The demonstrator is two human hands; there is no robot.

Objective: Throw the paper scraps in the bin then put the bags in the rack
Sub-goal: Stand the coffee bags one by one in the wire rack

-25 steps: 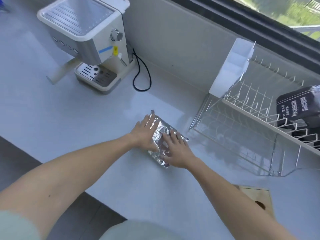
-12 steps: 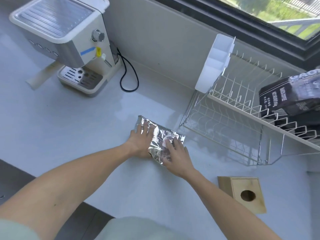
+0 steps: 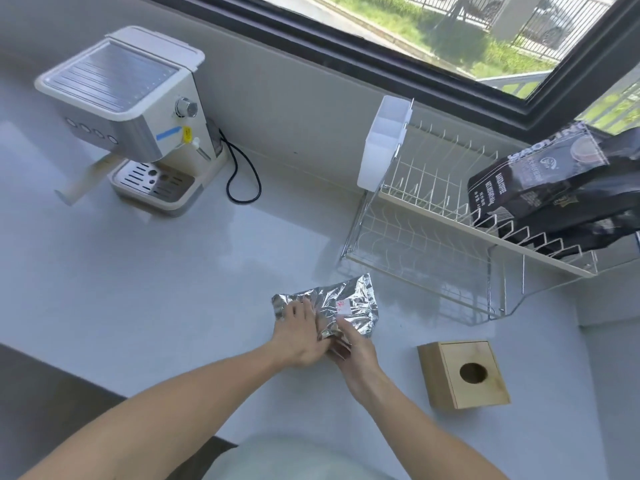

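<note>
The crinkled silver foil bag is held flat on the pale surface, just before the wire rack. It is grasped by the left hand and the right hand at its near edge. Compared with half a second ago, both hands are drawn nearer. Black bags lie in the rack's upper tier.

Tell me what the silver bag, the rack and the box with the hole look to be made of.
Silver bag: metallic foil or foil laminate, shiny; it creases sharply and mirrors light.
Rack: thin wire, seemingly metal, with a cream coating on the grid and bare chrome legs.
Box: pale wood, possibly bamboo, matte; faint grain shows on top.
</note>
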